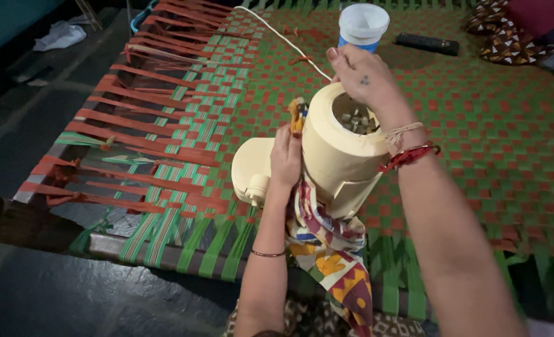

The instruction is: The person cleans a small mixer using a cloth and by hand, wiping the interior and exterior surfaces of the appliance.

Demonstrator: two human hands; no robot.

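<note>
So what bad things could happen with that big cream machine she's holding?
The cream appliance is tipped on the woven cot near its edge, steadied only by the left hand, so it might slip off. The right hand rests at the open top, where loose pieces sit; they could spill, or fingers could get hurt. The white cord trails across the cot and might snag.

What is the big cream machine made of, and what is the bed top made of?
The cream appliance looks like moulded plastic: smooth, slightly glossy, with rounded one-piece edges. The left hand steadies its side while the right hand rests on its open top. The cot surface seems to be woven fabric strapping in red and green; flat bands cross over and under, with loose strips at the left edge.
</note>
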